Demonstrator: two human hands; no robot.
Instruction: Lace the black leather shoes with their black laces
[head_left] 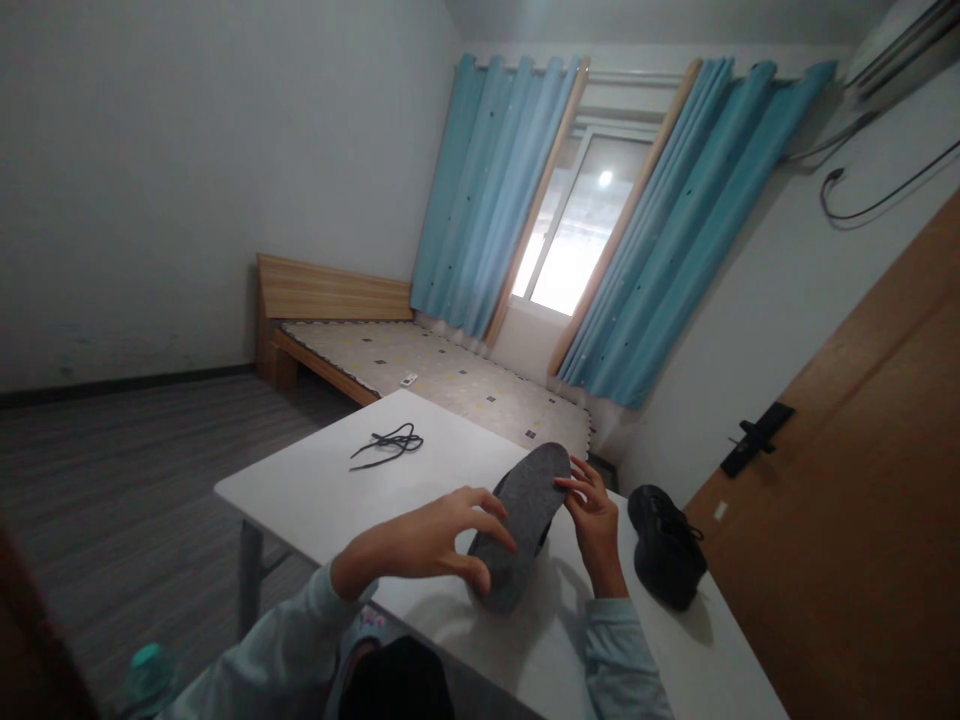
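Closest to me, at the bottom edge, my pale mint sleeves come up over a dark rounded shape I cannot make out, and a teal-capped bottle (148, 668) stands low on the floor to my left. My left hand (442, 545) is spread in a loose grip, thumb under and fingertips (501, 508) resting on the near end of the flat grey felt insole (523, 520), so that end is lightly pinched rather than clamped. My right hand (596, 520) stands beside it, fingertips (568, 485) pressed against the insole's far right edge near the toe, thumb side hidden, a light steadying grip. The insole is tilted, its heel end down near the white counter (315, 490) and its toe lifted away from me; something dark shows beneath it, but I cannot tell what. Just to the right of my right hand a black lace-up shoe (666, 545) sits on the counter, apart from the insole. Farther out on the counter's left part lies a loose black shoelace (388, 444) in a tangle, well apart from both hands. Beyond the counter stands a wooden bed frame with a patterned mattress (420, 365), then blue curtains (495, 190) framing a bright window (581, 225), and a brown wooden door (862, 480) at the right.
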